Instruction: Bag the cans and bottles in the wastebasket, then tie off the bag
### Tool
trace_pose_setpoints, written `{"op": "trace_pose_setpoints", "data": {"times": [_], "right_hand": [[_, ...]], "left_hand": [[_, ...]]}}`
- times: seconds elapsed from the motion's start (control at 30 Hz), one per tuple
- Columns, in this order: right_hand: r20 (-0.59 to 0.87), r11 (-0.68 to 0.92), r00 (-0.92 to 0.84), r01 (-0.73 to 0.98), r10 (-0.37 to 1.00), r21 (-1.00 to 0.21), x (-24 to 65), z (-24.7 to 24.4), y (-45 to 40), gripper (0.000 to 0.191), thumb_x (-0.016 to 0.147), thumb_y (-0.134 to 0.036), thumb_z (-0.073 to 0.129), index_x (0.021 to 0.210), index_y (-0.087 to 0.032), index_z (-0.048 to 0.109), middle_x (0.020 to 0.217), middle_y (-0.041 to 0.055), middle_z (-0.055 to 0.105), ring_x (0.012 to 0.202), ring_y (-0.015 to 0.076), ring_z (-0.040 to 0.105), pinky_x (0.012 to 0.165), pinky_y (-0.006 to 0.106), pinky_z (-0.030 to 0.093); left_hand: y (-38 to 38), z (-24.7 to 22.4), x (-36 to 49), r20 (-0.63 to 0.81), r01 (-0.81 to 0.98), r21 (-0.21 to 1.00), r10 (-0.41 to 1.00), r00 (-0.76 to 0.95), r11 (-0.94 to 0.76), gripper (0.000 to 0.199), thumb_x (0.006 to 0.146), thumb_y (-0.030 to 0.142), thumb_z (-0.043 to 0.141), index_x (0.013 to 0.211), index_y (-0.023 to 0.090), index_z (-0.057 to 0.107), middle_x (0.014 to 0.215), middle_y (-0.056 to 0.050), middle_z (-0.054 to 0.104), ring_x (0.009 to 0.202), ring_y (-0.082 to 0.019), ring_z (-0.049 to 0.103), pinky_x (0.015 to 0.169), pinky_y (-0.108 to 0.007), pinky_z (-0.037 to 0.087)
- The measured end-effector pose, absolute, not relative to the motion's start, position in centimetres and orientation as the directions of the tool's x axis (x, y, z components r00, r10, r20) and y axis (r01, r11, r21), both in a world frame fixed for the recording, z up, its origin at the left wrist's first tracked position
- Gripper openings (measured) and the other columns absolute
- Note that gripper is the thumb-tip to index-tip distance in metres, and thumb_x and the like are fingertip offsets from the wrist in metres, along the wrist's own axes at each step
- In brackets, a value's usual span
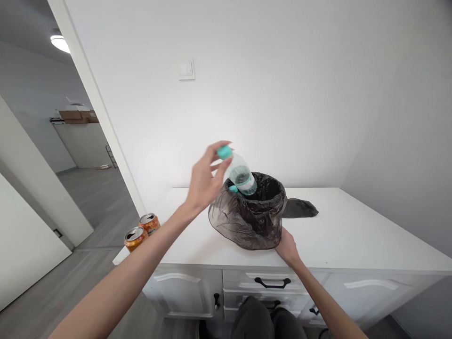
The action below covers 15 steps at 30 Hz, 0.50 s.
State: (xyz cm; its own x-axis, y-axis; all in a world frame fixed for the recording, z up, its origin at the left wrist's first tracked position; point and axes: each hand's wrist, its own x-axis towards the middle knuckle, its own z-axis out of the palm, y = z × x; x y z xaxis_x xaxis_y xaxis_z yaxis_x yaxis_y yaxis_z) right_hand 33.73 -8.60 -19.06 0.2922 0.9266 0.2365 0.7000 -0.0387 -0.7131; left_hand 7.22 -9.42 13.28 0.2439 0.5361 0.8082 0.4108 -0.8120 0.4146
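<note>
My left hand [208,176] pinches the neck of a clear plastic bottle [243,175] by its teal cap, and the bottle's lower end dips into the mouth of a bin lined with a black bag [252,223]. A second teal cap [233,189] shows at the bin's left inner edge. Low on the bin's right side, my right hand [287,246] rests against the bag, its fingers hidden behind the plastic. A flap of black plastic [302,208] lies to the right of the bin.
Two opened orange cans [135,238] stand at the left end of the white cabinet top [353,230]. A wall rises behind, with a light switch [187,70]. The cabinet's front edge has black handles [272,283] below it. An open doorway is at left.
</note>
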Motion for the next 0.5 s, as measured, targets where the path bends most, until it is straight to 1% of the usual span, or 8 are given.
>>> {"op": "trace_pose_setpoints", "data": {"times": [0.1, 0.17, 0.23, 0.3, 0.33, 0.4, 0.43, 0.5], "right_hand": [[0.242, -0.033, 0.285, 0.707, 0.927, -0.707, 33.9, -19.2, -8.4, 0.031, 0.090, -0.027, 0.051, 0.117, -0.021, 0.065, 0.119, 0.0137, 0.075, 0.113, 0.0329, 0.070, 0.085, 0.034, 0.049], [0.249, -0.022, 0.278, 0.706, 0.928, -0.707, 33.9, -19.3, -8.3, 0.031, 0.090, -0.026, 0.051, 0.117, -0.021, 0.065, 0.119, 0.0131, 0.075, 0.113, 0.0324, 0.070, 0.086, 0.034, 0.050], [0.250, -0.023, 0.285, 0.701, 0.926, -0.713, 33.8, -19.4, -8.2, 0.030, 0.090, -0.027, 0.051, 0.116, -0.021, 0.065, 0.119, 0.0126, 0.075, 0.113, 0.0322, 0.070, 0.085, 0.034, 0.050], [0.239, -0.046, 0.312, 0.691, 0.920, -0.722, 33.7, -19.5, -8.3, 0.031, 0.090, -0.029, 0.053, 0.117, -0.021, 0.065, 0.120, 0.0134, 0.075, 0.112, 0.0325, 0.071, 0.085, 0.034, 0.051], [0.233, -0.060, 0.328, 0.684, 0.916, -0.727, 33.7, -19.6, -8.3, 0.033, 0.089, -0.029, 0.054, 0.118, -0.020, 0.065, 0.120, 0.0139, 0.075, 0.113, 0.0327, 0.071, 0.086, 0.035, 0.051], [0.231, -0.068, 0.346, 0.672, 0.909, -0.737, 33.7, -19.5, -8.4, 0.035, 0.087, -0.028, 0.057, 0.120, -0.020, 0.065, 0.122, 0.0143, 0.075, 0.114, 0.0325, 0.070, 0.088, 0.035, 0.052], [0.236, -0.059, 0.342, 0.669, 0.910, -0.741, 33.7, -19.4, -8.5, 0.035, 0.087, -0.027, 0.058, 0.120, -0.020, 0.066, 0.122, 0.0141, 0.075, 0.114, 0.0321, 0.070, 0.088, 0.035, 0.052], [0.252, -0.037, 0.329, 0.669, 0.910, -0.743, 33.6, -19.1, -8.6, 0.035, 0.086, -0.025, 0.058, 0.120, -0.021, 0.066, 0.121, 0.0137, 0.075, 0.112, 0.0315, 0.070, 0.087, 0.034, 0.052]], "left_hand": [[-8.5, 11.9, 9.5, 0.672, 0.336, 0.514, 0.614, 0.414, -0.789, 0.033, 0.105, 0.040, 0.049, 0.133, 0.025, 0.056, 0.130, -0.009, 0.072, 0.123, -0.025, 0.068, 0.097, -0.041, 0.061], [-7.7, 10.7, 10.4, 0.575, 0.345, 0.540, 0.636, 0.515, -0.768, 0.033, 0.104, 0.037, 0.049, 0.134, 0.024, 0.056, 0.123, -0.009, 0.074, 0.115, -0.025, 0.072, 0.095, -0.041, 0.061], [-6.9, 9.6, 10.8, 0.500, 0.386, 0.492, 0.616, 0.609, -0.781, 0.034, 0.103, 0.036, 0.050, 0.134, 0.024, 0.058, 0.124, -0.009, 0.074, 0.113, -0.026, 0.073, 0.096, -0.042, 0.060], [-6.3, 8.8, 10.8, 0.449, 0.408, 0.400, 0.563, 0.694, -0.821, 0.035, 0.103, 0.038, 0.051, 0.133, 0.024, 0.061, 0.131, -0.009, 0.073, 0.119, -0.027, 0.070, 0.103, -0.044, 0.056], [-6.1, 8.5, 10.7, 0.433, 0.405, 0.364, 0.537, 0.724, -0.839, 0.036, 0.103, 0.039, 0.051, 0.133, 0.024, 0.063, 0.135, -0.009, 0.072, 0.123, -0.027, 0.068, 0.107, -0.044, 0.053], [-5.9, 8.3, 10.1, 0.441, 0.397, 0.335, 0.515, 0.735, -0.855, 0.038, 0.104, 0.043, 0.048, 0.134, 0.026, 0.064, 0.141, -0.007, 0.069, 0.130, -0.026, 0.064, 0.112, -0.042, 0.050], [-5.8, 8.3, 9.6, 0.469, 0.406, 0.335, 0.524, 0.711, -0.850, 0.039, 0.106, 0.044, 0.046, 0.135, 0.027, 0.065, 0.142, -0.006, 0.068, 0.132, -0.025, 0.063, 0.112, -0.041, 0.050], [-5.6, 8.3, 8.0, 0.550, 0.469, 0.341, 0.578, 0.603, -0.815, 0.042, 0.107, 0.046, 0.042, 0.137, 0.027, 0.064, 0.144, -0.007, 0.067, 0.134, -0.024, 0.061, 0.111, -0.040, 0.051]]}}
